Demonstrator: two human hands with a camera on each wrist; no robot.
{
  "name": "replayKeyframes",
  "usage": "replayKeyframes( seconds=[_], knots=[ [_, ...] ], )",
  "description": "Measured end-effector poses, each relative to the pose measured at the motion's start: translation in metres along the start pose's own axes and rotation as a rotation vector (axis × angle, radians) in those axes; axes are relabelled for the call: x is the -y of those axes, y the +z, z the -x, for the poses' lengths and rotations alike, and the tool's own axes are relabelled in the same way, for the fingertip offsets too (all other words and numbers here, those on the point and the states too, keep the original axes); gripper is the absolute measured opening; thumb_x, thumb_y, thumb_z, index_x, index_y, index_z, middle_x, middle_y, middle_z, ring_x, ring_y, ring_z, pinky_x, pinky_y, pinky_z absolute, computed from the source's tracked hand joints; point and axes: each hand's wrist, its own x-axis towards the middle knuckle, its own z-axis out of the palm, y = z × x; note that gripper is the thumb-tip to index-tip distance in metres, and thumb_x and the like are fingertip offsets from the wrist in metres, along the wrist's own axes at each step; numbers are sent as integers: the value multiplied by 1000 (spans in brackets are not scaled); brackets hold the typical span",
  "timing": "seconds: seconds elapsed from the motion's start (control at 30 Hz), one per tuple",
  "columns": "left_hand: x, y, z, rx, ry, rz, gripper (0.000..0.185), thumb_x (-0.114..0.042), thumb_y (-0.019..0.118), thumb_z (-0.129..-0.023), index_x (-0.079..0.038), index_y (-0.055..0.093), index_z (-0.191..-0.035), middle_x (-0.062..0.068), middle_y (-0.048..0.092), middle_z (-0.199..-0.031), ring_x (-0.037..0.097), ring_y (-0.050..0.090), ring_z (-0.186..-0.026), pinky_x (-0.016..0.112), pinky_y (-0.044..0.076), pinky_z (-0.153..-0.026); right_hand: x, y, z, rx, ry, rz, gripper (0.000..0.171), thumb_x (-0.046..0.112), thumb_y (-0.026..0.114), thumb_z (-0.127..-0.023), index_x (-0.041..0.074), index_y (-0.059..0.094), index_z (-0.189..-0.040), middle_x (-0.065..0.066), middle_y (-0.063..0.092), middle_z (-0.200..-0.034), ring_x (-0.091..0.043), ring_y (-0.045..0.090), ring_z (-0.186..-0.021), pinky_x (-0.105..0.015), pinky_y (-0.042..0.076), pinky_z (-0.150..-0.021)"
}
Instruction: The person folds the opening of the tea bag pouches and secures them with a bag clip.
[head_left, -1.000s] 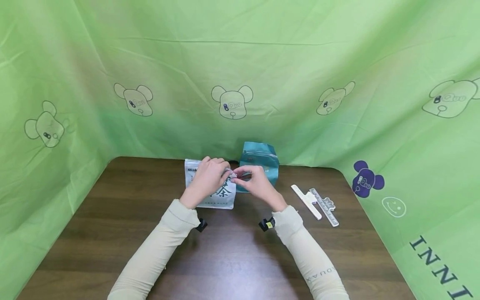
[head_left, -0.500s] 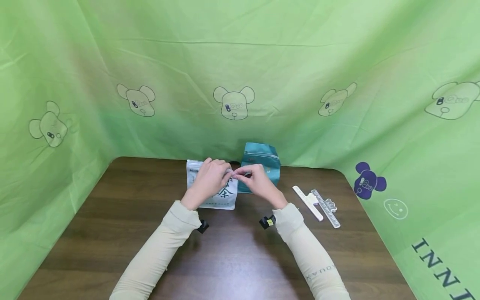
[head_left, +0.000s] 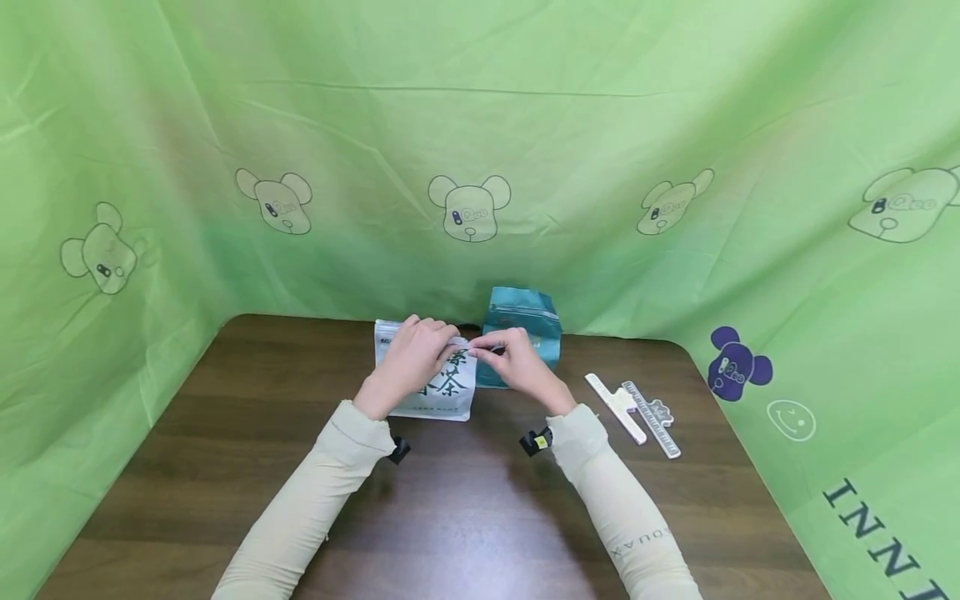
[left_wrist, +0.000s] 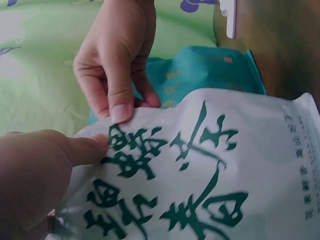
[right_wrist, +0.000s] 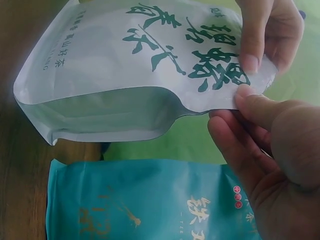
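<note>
A white tea bag with large green characters stands at the back of the table, near its middle. My left hand grips its upper part, thumb on the printed front. At the bag's upper right corner my right hand pinches the edge between thumb and fingers. The right wrist view shows the white bag with its side gusset facing me and both thumbs close together on the top edge. Just right of it stands a teal tea bag, partly behind my right hand.
Two white bag clips lie on the table to the right: a plain clip and a ridged clip with a decorated handle. Green cloth printed with bear heads hangs behind and beside the wooden table.
My left hand has shifted slightly left along the white bag's top, showing more of its green print. My right hand still pinches the corner. The camera view has drifted a little.
</note>
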Motion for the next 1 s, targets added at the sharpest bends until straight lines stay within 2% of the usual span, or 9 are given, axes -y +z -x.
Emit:
replayKeyframes(
  seconds=[0.27, 0.57, 0.8, 1.0],
  knots=[
    [11, -11, 11, -19, -11, -55, 14, -18, 74, -94, -9, 73, -105, 5, 75, -97, 24, 69, -89, 37, 48, -76, -3, 2, -1, -33, 7, -11, 10, 8, 75, -91, 5, 81, -99, -9, 79, -93, -11, 69, -77, -23, 53, -65],
    [23, -10, 24, -122, -36, -103, 14, -21, 74, -94, -10, 74, -103, 4, 74, -95, 23, 68, -85, 36, 48, -73, -2, 4, 1, -62, 28, -4, 9, 7, 76, -91, 5, 82, -98, -9, 79, -92, -11, 63, -68, -25, 49, -56],
    [25, -5, 26, -172, -46, -86, 13, -18, 75, -93, -9, 74, -102, 4, 74, -94, 23, 68, -84, 36, 47, -72, 0, 5, 1, -58, 30, -11, 9, 7, 76, -91, 5, 82, -98, -9, 79, -92, -10, 64, -68, -24, 51, -57],
    [23, -5, 23, -183, -61, -65, 11, -16, 73, -94, -9, 75, -101, 4, 73, -92, 23, 68, -84, 36, 47, -72, 3, 5, 3, -58, 2, 6, 9, 4, 75, -91, 4, 81, -97, -9, 79, -91, -17, 70, -72, -26, 56, -61]
  ],
)
